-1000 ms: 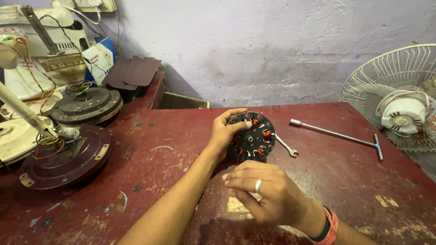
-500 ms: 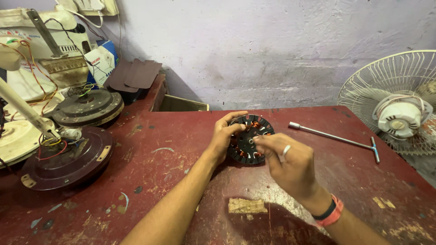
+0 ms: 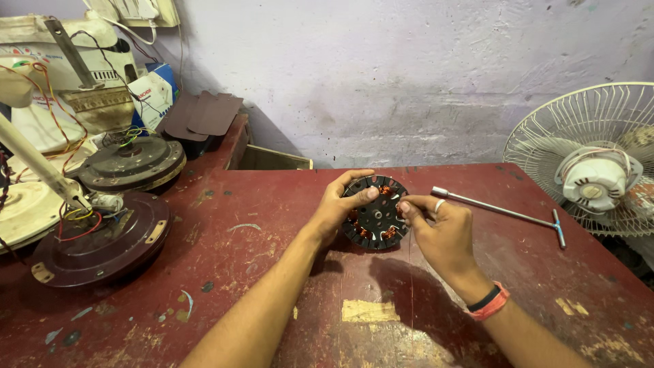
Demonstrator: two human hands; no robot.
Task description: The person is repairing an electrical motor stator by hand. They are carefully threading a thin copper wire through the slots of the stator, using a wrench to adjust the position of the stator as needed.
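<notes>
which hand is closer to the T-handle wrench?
Right. The right hand sits just left of the T-handle wrench, at the motor disc. The left hand grips the disc's far side.

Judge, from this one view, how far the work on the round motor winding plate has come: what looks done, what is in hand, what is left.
Done: the stator is out of any fan housing, tilted up on the red table. In hand: left hand grips its rim, right hand fingertips pinch at its right edge. Left: the brown fan motor sits with loose wires, the T-handle wrench unused.
</notes>
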